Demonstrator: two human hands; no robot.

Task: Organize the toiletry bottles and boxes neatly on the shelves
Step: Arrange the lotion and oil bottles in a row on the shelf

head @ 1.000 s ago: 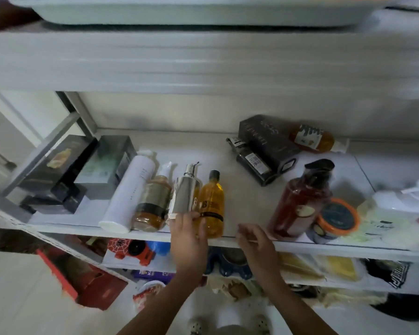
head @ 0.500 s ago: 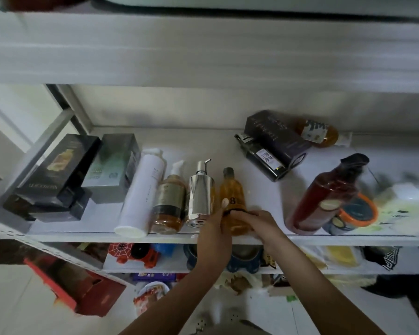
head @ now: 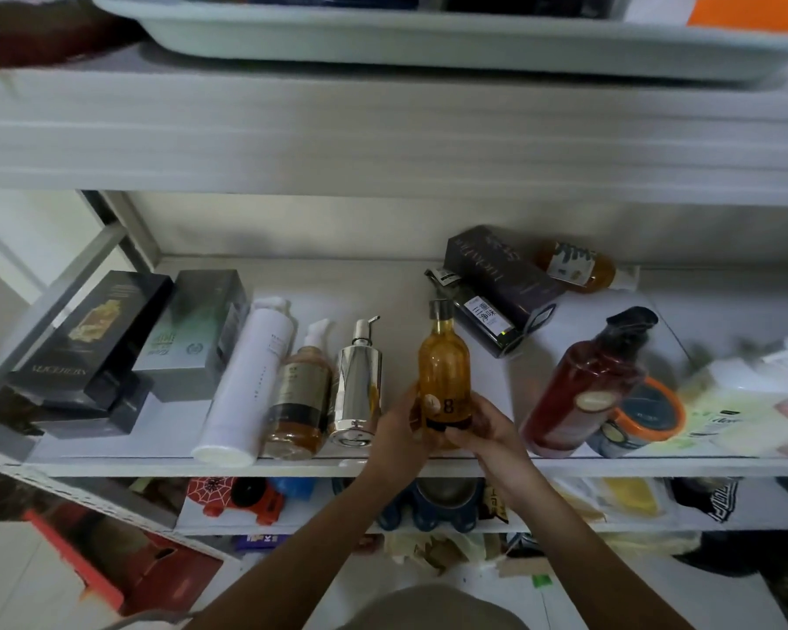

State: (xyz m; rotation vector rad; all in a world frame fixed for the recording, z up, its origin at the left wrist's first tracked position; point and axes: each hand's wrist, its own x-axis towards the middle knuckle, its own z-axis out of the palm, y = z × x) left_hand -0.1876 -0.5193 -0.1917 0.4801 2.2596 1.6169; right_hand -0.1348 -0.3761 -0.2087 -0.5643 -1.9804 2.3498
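Far left on the middle shelf (head: 428, 466), a black box (head: 78, 338) lies stacked on darker boxes, with a grey-green box (head: 192, 338) just beside it. Next comes a row lying down, caps pointing to the back: a white bottle (head: 251, 379), an amber pump bottle (head: 299, 402) and a silver pump bottle (head: 356, 388), side by side. Now the action: the left hand (head: 399, 429) wraps its fingers round the lower part of the amber bottle marked 8 (head: 444, 375), and the right hand (head: 487, 429) grips the same base from the other side. The bottle sits near the shelf's front edge, dark cap away from the person; whether its base touches the shelf I cannot tell. Behind, two dark boxes (head: 501, 275) lie askew, with a small amber bottle (head: 574, 266) on its side at the back. Further right a red pump bottle (head: 583, 384) leans beside an orange-rimmed jar (head: 647, 411).
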